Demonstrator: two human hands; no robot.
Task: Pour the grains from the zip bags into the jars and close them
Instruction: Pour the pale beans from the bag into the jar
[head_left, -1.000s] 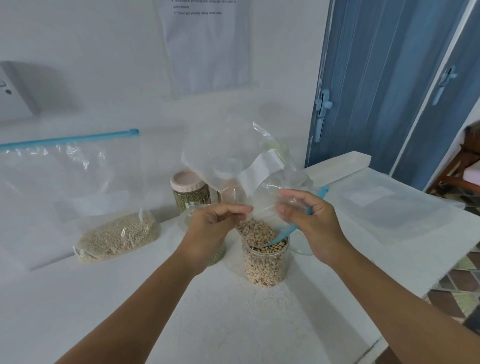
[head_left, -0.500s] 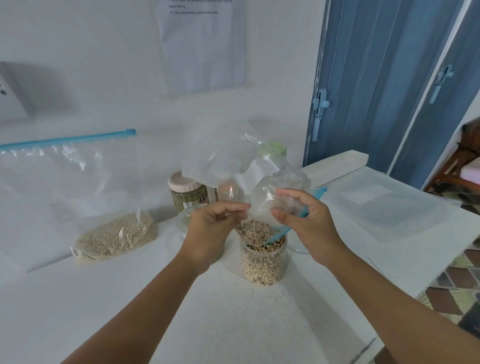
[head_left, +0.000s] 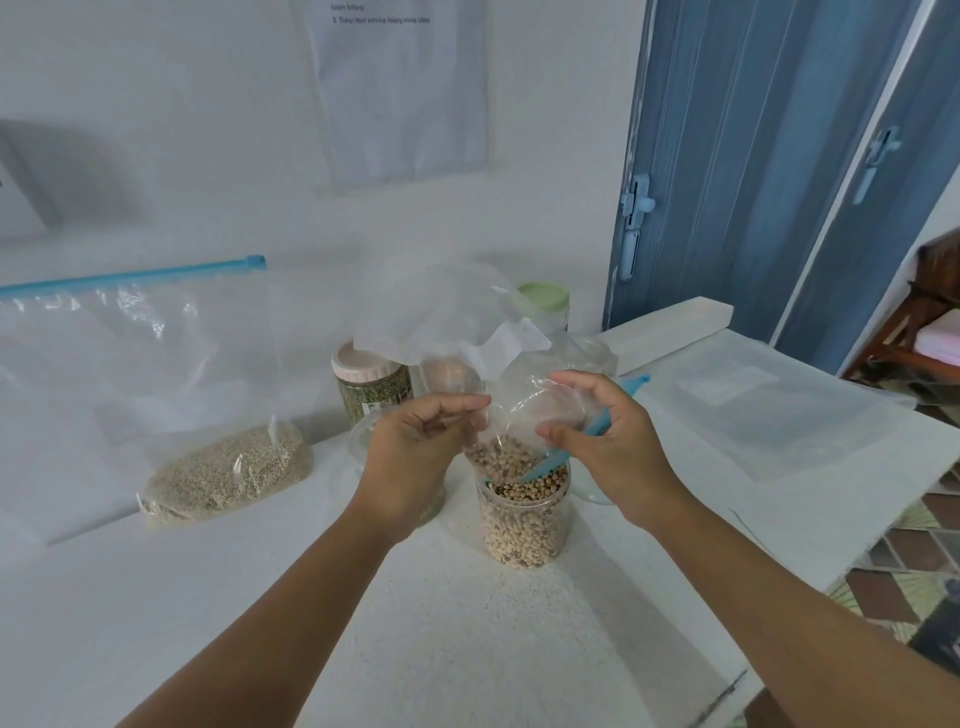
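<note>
Both hands — left (head_left: 410, 452), right (head_left: 608, 441) — pinch a crinkled clear bag (head_left: 467, 322), upended over a round clear jar (head_left: 524, 519) of pale beans.

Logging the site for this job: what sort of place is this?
Probably a home room set up for the job: a white table against the wall, blue folding door, tiled floor.

Wall notice (head_left: 400, 88) text cut off, blurred
</note>
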